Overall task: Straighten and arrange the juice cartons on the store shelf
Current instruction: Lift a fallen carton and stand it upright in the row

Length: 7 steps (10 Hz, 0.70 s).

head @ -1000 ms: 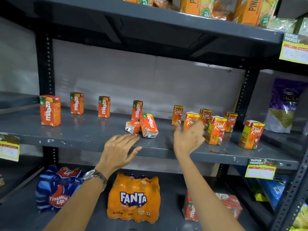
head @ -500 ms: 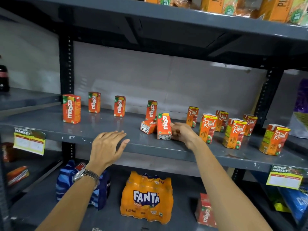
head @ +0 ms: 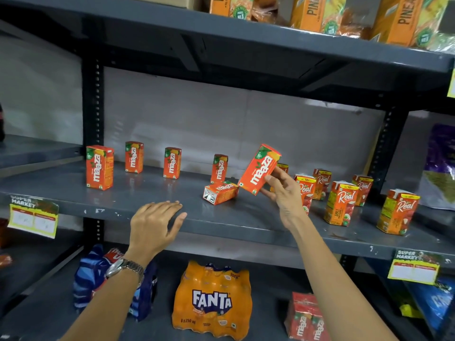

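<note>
My right hand point(head: 285, 195) holds an orange Maaza carton point(head: 258, 168) tilted in the air above the grey middle shelf point(head: 147, 200). Just below it another Maaza carton point(head: 220, 193) lies on its side. Several Maaza cartons stand upright along the shelf's left half, the nearest one point(head: 99, 167) at the far left and one point(head: 219, 168) behind the fallen carton. Several Real cartons point(head: 341, 204) stand scattered on the right. My left hand point(head: 154, 223), fingers spread and empty, rests at the shelf's front edge.
The lower shelf holds a Fanta pack point(head: 213, 301), a blue Thums Up pack point(head: 98, 274) and a red Maaza pack point(head: 307, 318). Pineapple cartons point(head: 312, 11) line the top shelf. Yellow price tags point(head: 33, 219) hang from the shelf edge. A purple bag point(head: 440, 166) stands at the right.
My right hand has gripped the standing Maaza carton in the middle and lifted it off the shelf, tilting it. My left hand has stayed near the front edge.
</note>
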Each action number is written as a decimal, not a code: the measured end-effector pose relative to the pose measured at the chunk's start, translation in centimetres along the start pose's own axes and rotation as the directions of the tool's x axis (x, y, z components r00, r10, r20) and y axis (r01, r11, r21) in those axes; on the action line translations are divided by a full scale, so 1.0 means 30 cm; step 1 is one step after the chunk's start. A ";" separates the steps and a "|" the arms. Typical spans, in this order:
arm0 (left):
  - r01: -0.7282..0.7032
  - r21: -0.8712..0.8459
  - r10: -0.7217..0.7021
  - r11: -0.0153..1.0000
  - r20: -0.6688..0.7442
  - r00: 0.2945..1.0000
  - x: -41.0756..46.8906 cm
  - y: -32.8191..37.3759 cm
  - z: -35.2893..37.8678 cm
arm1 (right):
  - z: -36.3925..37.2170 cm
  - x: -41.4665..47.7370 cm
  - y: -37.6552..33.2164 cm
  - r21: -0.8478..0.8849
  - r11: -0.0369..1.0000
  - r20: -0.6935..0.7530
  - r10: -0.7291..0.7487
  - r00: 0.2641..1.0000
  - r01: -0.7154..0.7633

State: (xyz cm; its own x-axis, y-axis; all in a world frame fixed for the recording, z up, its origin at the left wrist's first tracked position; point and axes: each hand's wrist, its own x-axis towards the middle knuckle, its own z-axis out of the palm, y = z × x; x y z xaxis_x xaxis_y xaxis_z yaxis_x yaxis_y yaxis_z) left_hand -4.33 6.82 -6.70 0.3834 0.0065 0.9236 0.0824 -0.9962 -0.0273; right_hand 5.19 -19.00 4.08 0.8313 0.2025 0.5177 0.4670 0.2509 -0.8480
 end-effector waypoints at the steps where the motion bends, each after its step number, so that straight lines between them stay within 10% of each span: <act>1: -0.005 0.006 0.005 1.000 0.003 1.000 0.000 -0.002 0.002 | 0.009 -0.001 -0.008 -0.007 1.000 0.022 -0.009 1.000 0.009; 7: 0.101 0.039 -0.101 0.994 -0.012 0.995 -0.010 -0.285 -0.110 | 0.495 0.085 0.085 -0.146 0.989 0.144 0.012 0.989 0.010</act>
State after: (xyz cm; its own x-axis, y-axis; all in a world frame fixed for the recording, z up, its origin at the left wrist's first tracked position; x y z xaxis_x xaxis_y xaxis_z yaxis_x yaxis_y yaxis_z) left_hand -8.19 15.04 -5.47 0.3625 0.1060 0.9259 0.1567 -0.9863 0.0516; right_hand 4.02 -3.78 4.95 0.7843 0.3399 0.5189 0.5141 0.1120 -0.8504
